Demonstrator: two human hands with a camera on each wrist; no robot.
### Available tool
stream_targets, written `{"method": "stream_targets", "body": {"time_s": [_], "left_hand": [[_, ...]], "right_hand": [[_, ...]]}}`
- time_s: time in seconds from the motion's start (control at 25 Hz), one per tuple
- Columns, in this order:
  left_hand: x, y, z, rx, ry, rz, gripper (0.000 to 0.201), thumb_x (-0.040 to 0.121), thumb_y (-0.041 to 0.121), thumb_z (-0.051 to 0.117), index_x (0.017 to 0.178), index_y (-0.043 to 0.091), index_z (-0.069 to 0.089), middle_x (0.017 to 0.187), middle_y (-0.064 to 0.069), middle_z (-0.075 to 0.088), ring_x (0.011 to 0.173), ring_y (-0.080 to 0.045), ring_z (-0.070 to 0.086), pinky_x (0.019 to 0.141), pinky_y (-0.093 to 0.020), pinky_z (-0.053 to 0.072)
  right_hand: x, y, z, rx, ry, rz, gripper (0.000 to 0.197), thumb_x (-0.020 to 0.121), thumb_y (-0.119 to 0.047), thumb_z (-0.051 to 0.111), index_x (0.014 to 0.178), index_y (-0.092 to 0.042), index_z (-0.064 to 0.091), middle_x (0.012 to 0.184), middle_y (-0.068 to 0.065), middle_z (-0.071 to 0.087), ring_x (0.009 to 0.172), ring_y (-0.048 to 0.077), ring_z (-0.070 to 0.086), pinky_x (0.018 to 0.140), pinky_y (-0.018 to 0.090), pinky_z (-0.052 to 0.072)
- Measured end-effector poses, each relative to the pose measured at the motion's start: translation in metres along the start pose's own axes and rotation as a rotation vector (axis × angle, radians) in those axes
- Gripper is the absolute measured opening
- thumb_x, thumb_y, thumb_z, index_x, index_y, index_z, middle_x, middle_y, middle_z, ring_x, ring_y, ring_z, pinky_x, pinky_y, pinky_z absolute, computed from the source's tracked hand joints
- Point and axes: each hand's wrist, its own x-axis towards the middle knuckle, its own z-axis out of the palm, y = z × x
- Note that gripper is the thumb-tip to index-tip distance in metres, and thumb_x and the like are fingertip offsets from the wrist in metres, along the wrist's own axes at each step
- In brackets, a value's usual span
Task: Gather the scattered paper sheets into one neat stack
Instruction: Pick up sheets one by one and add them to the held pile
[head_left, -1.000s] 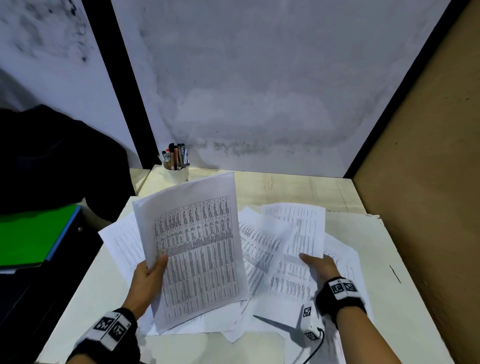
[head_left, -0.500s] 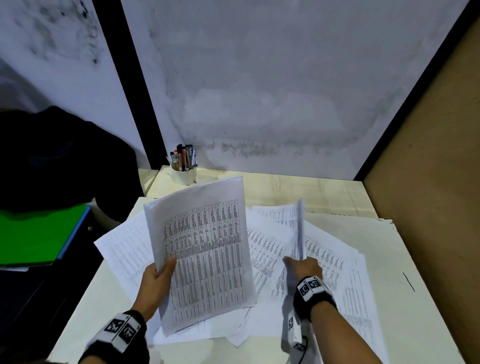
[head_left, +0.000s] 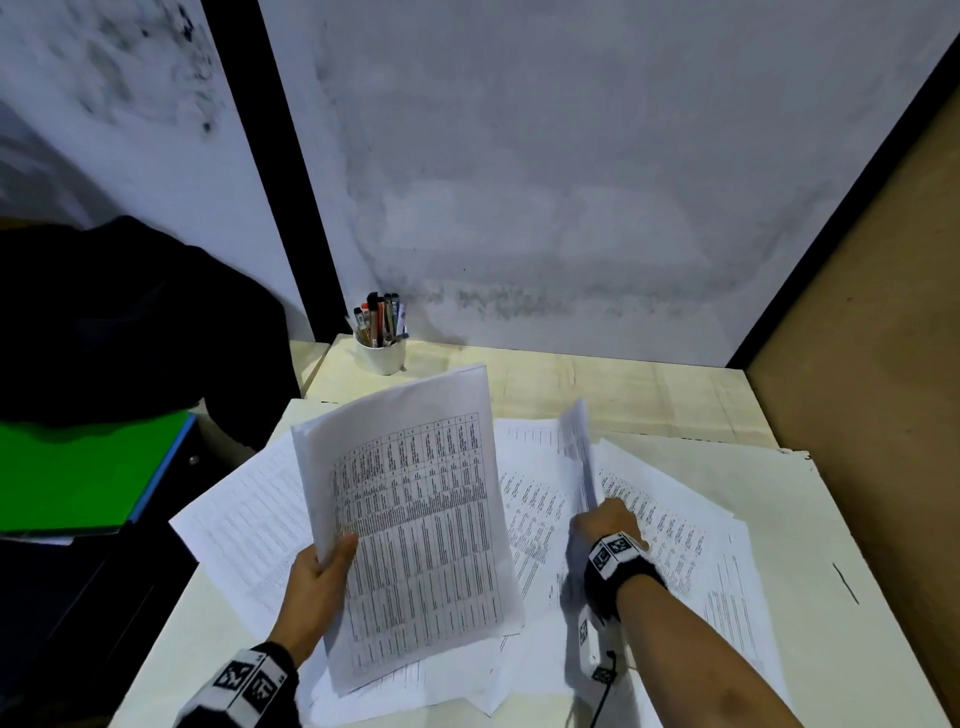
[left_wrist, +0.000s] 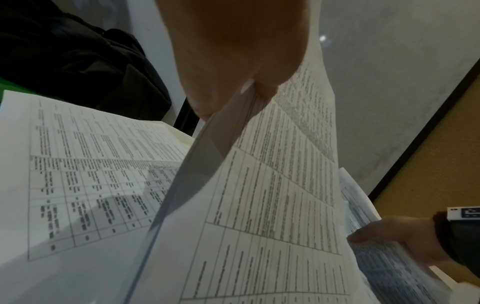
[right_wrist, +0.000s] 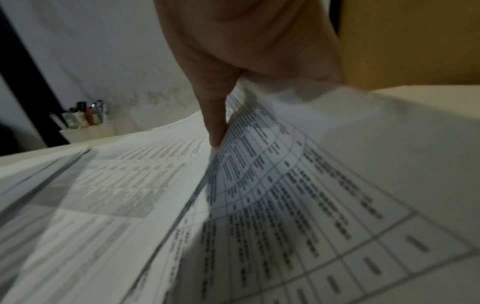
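My left hand (head_left: 322, 577) grips a small stack of printed sheets (head_left: 415, 519) by its left edge and holds it tilted up above the table. In the left wrist view the thumb (left_wrist: 265, 88) pinches the stack's edge (left_wrist: 182, 174). My right hand (head_left: 605, 525) pinches one printed sheet (head_left: 579, 452), lifted almost edge-on over the table's middle. The right wrist view has a finger (right_wrist: 215, 123) lying along that sheet (right_wrist: 285, 195). Several more printed sheets (head_left: 670, 525) lie scattered and overlapping on the white table (head_left: 831, 519), some under the held stack (head_left: 249, 514).
A white cup of pens (head_left: 382, 348) stands at the table's back left corner. Left of the table lie a green folder (head_left: 78, 467) and a black bag (head_left: 119, 322). A brown panel (head_left: 883, 338) closes the right side, and a grey wall stands behind.
My right hand lifted one sheet off the table, turned it from flat to nearly edge-on, and moved it left toward the stack. The left hand keeps holding the stack up.
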Motion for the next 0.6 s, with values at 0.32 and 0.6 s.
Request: {"method": "stream_targets", "body": {"time_s": [0.32, 0.6], "left_hand": [[0.003, -0.007, 0.005, -0.021, -0.028, -0.012, 0.028, 0.093, 0.026, 0.046, 0.091, 0.006, 0.065, 0.090, -0.018, 0.073, 0.081, -0.031, 0.070, 0.073, -0.042, 0.055], [0.013, -0.004, 0.028, -0.005, -0.056, 0.019, 0.030, 0.095, 0.023, 0.043, 0.106, 0.000, 0.059, 0.101, -0.019, 0.067, 0.090, -0.032, 0.063, 0.081, -0.040, 0.050]], "right_hand": [[-0.002, 0.044, -0.034, 0.102, 0.023, 0.047, 0.034, 0.081, -0.006, 0.061, 0.112, 0.008, 0.057, 0.107, 0.027, 0.064, 0.082, 0.033, 0.060, 0.071, 0.030, 0.048], [-0.014, 0.059, -0.113, 0.467, 0.268, -0.184, 0.036, 0.082, -0.007, 0.066, 0.112, 0.011, 0.059, 0.107, 0.026, 0.067, 0.091, 0.032, 0.065, 0.082, 0.032, 0.048]]}}
